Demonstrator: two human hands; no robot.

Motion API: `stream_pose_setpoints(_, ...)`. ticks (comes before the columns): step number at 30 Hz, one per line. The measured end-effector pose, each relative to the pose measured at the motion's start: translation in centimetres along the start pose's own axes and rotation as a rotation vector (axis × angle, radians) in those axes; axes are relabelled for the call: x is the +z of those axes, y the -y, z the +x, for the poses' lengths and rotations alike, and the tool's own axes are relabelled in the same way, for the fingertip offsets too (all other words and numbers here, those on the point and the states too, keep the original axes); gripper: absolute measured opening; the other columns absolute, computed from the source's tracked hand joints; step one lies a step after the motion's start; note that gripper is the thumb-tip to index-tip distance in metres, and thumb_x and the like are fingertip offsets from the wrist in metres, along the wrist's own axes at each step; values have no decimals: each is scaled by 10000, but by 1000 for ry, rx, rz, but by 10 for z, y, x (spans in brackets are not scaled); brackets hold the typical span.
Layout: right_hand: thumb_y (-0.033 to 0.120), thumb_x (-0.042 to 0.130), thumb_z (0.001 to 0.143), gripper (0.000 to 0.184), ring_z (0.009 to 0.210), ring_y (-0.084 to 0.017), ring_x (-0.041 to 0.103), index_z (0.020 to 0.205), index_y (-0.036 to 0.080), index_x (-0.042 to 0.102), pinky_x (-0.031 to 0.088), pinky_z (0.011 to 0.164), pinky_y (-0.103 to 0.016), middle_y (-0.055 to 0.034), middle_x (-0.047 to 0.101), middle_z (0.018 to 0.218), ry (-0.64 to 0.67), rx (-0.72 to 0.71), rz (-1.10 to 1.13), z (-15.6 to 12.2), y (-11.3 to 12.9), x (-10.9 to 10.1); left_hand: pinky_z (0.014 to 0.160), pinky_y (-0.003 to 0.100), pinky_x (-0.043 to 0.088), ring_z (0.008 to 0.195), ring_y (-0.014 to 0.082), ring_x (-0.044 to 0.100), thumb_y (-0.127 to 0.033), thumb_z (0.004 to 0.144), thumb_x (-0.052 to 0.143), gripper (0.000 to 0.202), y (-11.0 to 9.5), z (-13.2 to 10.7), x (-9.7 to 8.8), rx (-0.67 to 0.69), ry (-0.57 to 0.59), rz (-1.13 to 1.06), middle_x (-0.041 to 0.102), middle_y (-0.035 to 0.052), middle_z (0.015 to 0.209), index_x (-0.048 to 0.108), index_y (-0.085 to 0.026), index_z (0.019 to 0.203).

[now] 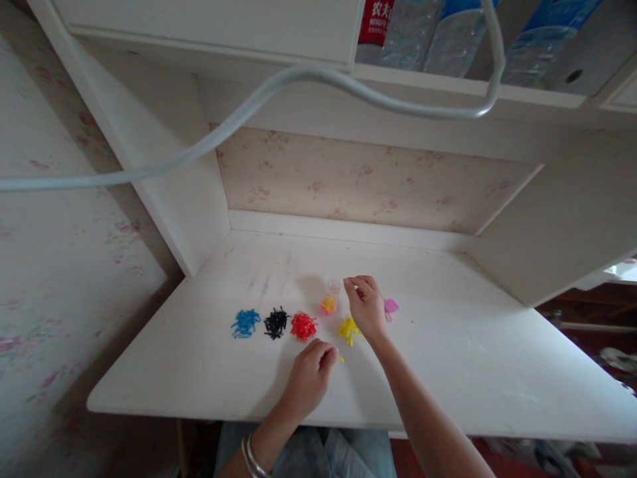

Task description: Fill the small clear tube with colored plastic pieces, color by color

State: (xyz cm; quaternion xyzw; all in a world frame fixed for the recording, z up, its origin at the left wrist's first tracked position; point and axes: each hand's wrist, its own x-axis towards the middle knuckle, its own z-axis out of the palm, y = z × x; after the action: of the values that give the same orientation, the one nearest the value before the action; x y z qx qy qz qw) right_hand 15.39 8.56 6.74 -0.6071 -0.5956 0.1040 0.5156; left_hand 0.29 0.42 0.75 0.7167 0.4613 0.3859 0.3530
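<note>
My right hand (365,307) is closed in a pinch just right of a small clear container (333,287). Anything between its fingertips is too small to make out. Yellow and pink bits (328,305) show in the container's lower part. Below the right hand is a pile of yellow strips (349,329), partly hidden by it. My left hand (311,373), fingers curled and thumb pressed in, is near the table's front. A single yellow strip (340,358) shows beside its fingertips; whether it is held I cannot tell.
Piles of blue strips (245,323), black strips (277,322) and red strips (303,326) lie left on the white table (448,372). Pink pieces (391,307) lie right of my right hand. A pale cable (279,83) hangs across the view. Bottles (455,40) stand on the shelf above.
</note>
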Motion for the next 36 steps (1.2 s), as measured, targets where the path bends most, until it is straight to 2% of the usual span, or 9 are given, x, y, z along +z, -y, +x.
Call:
stream_pose_setpoints(7,473,460,867,367,713,-136,559,823,190,690,460,613,-249,-54,596,886,61,74,-58,-38,-48,-20,657,235,405,701,130,545,-325,925,423,254,4,1,2,-4,-9,11,595,16,751,584,-182,790)
stream_pose_setpoints(10,460,455,863,347,590,-108,529,854,205,689,450,573,-251,-40,602,891,135,111,-150,-69,-64,-29,681,242,419,730,138,559,-324,926,425,245,6,2,2,14,-23,25,606,27,768,587,-181,809)
stream_pose_setpoints(12,436,454,873,317,568,-96,533,896,217,683,446,579,-246,-34,605,934,209,108,-223,-87,-65,-33,691,245,428,746,142,571,-314,928,421,239,7,2,3,26,-23,35,617,35,788,593,-182,827)
stream_pose_setpoints(15,383,473,881,258,744,-133,605,978,244,667,454,688,-248,-33,602,1008,297,20,-330,-103,-57,-35,673,241,438,721,138,579,-299,927,419,233,6,2,3,26,-7,48,620,36,780,598,-184,834)
stream_pose_setpoints(17,350,483,881,231,813,-151,613,996,256,659,446,736,-255,-29,604,1015,319,-34,-394,-106,-52,-34,665,238,443,709,136,583,-294,925,424,229,4,1,4,22,-7,55,623,33,770,600,-185,827)
stream_pose_setpoints(22,264,426,911,240,758,-125,614,933,245,665,425,714,-228,-23,617,950,327,-104,-462,-103,-51,-33,664,232,454,725,135,593,-301,916,448,210,-4,7,1,28,-71,71,643,31,790,609,-191,836)
stream_pose_setpoints(25,249,390,930,278,739,-115,610,913,235,667,414,680,-210,-22,619,914,320,-108,-438,-102,-53,-36,661,229,457,702,124,587,-316,912,457,215,-19,24,-11,61,-121,103,637,22,785,611,-193,826)
stream_pose_setpoints(30,296,412,922,263,746,-125,615,934,239,668,422,669,-217,-30,620,958,310,-81,-408,-101,-52,-37,679,224,464,749,119,595,-327,915,443,234,-42,74,-36,138,-245,177,641,25,838,630,-193,870)
stream_pose_setpoints(36,346,436,913,253,744,-139,609,923,251,671,428,679,-244,-33,617,964,339,-61,-435,-99,-51,-37,750,245,456,780,124,583,-292,912,446,214,-43,113,-41,232,-306,321,631,27,854,632,-192,882)
